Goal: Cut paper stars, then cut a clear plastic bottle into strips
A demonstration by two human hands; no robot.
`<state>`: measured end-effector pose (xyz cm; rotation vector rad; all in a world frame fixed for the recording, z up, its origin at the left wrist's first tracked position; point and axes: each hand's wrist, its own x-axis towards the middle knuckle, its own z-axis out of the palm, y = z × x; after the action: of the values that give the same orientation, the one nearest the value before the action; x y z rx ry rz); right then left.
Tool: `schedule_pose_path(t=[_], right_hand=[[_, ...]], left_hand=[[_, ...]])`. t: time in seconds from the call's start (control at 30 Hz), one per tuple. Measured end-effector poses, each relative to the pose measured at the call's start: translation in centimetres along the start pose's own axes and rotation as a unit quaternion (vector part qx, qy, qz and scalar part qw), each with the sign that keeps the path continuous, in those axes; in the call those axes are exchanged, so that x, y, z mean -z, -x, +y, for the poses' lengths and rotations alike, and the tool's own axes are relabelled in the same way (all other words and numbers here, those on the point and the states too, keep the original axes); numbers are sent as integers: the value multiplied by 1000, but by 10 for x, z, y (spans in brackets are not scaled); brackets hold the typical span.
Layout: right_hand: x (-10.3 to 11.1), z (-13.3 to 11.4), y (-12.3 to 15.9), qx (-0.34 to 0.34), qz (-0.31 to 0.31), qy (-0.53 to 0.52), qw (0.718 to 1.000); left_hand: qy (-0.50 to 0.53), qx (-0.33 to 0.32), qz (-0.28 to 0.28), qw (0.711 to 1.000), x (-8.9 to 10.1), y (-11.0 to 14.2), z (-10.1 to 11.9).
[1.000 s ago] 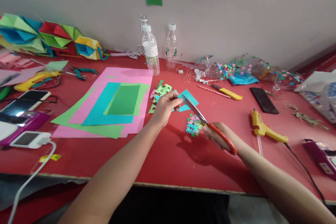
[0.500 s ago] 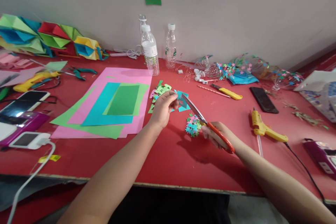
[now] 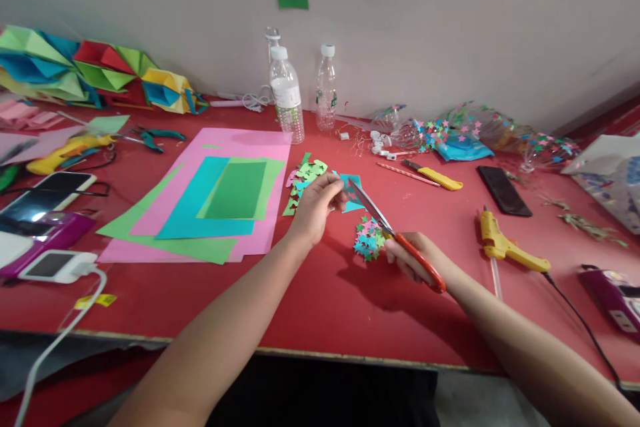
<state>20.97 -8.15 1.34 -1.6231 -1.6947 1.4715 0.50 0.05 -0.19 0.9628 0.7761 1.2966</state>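
Observation:
My left hand (image 3: 317, 208) is closed in a pinch at the left edge of some blue paper (image 3: 353, 199). Part of that paper looks darker, and red tabletop shows through gaps in it. My right hand (image 3: 413, 259) grips red-handled scissors (image 3: 413, 255), their blades pointing up and left toward the paper near my left fingertips. Below the blades lies a pile of small paper stars (image 3: 369, 240) in pink, blue and green. Green, pink and blue paper scraps (image 3: 314, 170) sit behind my left hand, which partly hides them.
Stacked coloured sheets (image 3: 240, 190) lie to the left. Plastic bottles (image 3: 287, 100) stand by the wall. A yellow cutter (image 3: 440, 178), a black phone (image 3: 504, 191) and a corded yellow glue gun (image 3: 505, 243) are on the right. The red table's front edge (image 3: 345, 360) is near me.
The blue paper at my left fingertips was broad and bright one second ago; it now shows smaller and darker. The scissors have shifted slightly left, still in my right hand.

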Motion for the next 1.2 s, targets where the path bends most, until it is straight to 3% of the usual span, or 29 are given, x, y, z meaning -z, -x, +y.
schedule_pose_path(t=[0.13, 0.5, 0.77, 0.97, 1.2], right_hand=[[2, 0, 2, 24, -15, 10, 1000], [2, -3, 2, 26, -12, 10, 1000], [-2, -8, 3, -16, 5, -3, 1000], [-5, -3, 2, -24, 7, -20, 999], [-3, -1, 2, -17, 4, -12, 1000]], left_hand=[[-90, -66, -22, 994, 7, -3, 0], [-160, -97, -56, 981, 10, -3, 8], [-121, -64, -38, 990, 7, -2, 5], [-42, 13, -82, 996, -1, 4, -2], [-30, -29, -34, 999, 2, 1, -1]])
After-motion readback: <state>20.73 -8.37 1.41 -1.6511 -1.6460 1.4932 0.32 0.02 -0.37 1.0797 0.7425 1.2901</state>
